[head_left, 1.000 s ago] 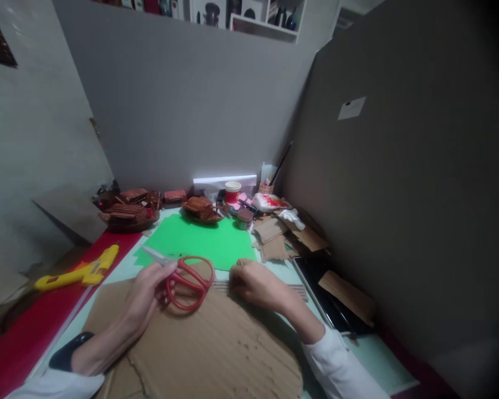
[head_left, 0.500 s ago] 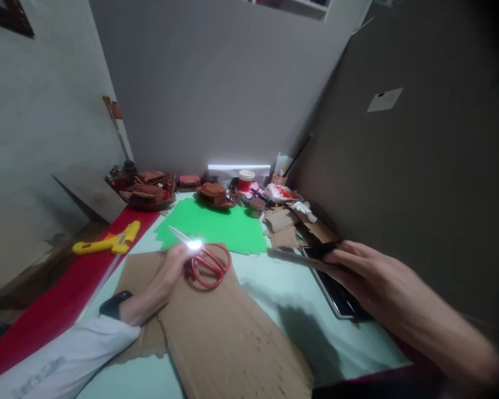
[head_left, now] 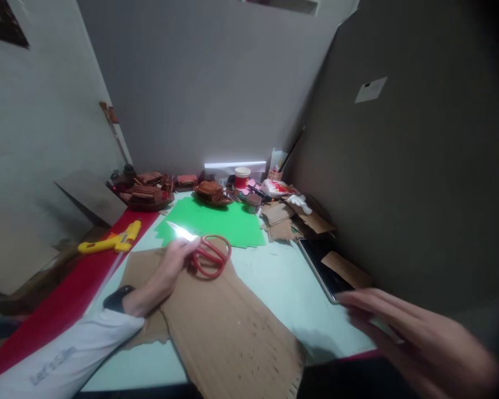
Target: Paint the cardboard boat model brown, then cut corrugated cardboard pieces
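My left hand (head_left: 175, 263) is closed around the metal blades of the scissors (head_left: 211, 256), whose red handle loops point to the right. Under it lies a large sheet of brown cardboard (head_left: 228, 327). At the lower right, my right hand (head_left: 393, 321) is partly smeared by motion. Its fingers stretch toward the near corner of a dark tablet (head_left: 316, 269), and nothing shows in them. A small cardboard piece (head_left: 346, 269) rests across the tablet.
Green sheets (head_left: 210, 221) lie at the table's middle back. A yellow glue gun (head_left: 112, 238) sits on the red cloth (head_left: 62, 307) at left. Stacked brown pieces (head_left: 147, 194), a red-and-white cup (head_left: 242, 177) and cardboard scraps (head_left: 279, 219) line the back. A grey panel (head_left: 416, 183) stands at right.
My right hand has let go of the small cardboard piece, now on the tablet, and moved down toward me. My left hand keeps the scissors in nearly the same place.
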Motion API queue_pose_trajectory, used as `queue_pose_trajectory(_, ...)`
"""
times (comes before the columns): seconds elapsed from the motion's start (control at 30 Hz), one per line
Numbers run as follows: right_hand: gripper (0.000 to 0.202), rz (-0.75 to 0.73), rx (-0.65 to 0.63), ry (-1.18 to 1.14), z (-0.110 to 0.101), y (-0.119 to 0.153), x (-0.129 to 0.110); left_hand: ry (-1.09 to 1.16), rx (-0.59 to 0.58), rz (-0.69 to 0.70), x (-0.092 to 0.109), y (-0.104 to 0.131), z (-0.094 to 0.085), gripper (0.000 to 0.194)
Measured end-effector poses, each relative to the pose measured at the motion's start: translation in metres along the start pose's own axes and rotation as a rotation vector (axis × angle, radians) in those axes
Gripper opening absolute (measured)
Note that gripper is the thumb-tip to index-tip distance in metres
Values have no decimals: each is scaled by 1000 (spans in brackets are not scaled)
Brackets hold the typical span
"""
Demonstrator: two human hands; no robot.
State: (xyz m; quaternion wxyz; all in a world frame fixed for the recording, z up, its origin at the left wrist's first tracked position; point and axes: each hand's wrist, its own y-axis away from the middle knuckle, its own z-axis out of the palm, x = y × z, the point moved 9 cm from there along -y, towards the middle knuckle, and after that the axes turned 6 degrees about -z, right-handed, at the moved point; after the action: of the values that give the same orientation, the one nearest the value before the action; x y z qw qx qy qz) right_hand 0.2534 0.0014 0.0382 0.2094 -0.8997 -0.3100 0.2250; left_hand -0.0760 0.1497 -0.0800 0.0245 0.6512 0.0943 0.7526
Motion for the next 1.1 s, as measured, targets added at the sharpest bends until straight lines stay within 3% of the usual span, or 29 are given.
queue_pose_trajectory(0.07, 23, -109, -32, -73, 29, -41, -23, -20, -27, 13, 0, 4, 6, 36)
queue_pose_trajectory(0.17, 36, -99, -205, -197, 95, -92, -44, -38, -93, 24, -2, 11, 18, 34)
queue_pose_trajectory(0.23, 39, -58, -258, -253, 133, -114, -50, -45, -156, 23, -4, 15, 26, 34)
queue_pose_trajectory(0.33, 25, -36, -241, -282, 166, -131, -49, -67, -252, 32, -4, 19, 34, 33)
queue_pose_trajectory(0.43, 17, 18, -173, -329, 169, -136, -32, -122, -366, 82, 3, 25, 43, 33)
queue_pose_trajectory(0.57, 22, 152, -1, -384, 145, -139, 17, -329, -576, 183, 13, 50, 68, 46)
queue_pose_trajectory(0.7, 28, 282, 148, -495, 137, -135, 61, -871, -912, 551, 17, 100, 106, 57)
queue_pose_trajectory(0.77, 32, 319, 186, -571, 140, -131, 73, -1022, -1006, 669, 15, 114, 116, 55)
queue_pose_trajectory(0.9, 45, 371, 226, -725, 147, -125, 84, -1152, -1073, 707, 11, 117, 126, 54)
queue_pose_trajectory(1.1, 54, 412, 245, -957, 142, -128, 83, -1282, -1040, 587, -1, 101, 138, 44)
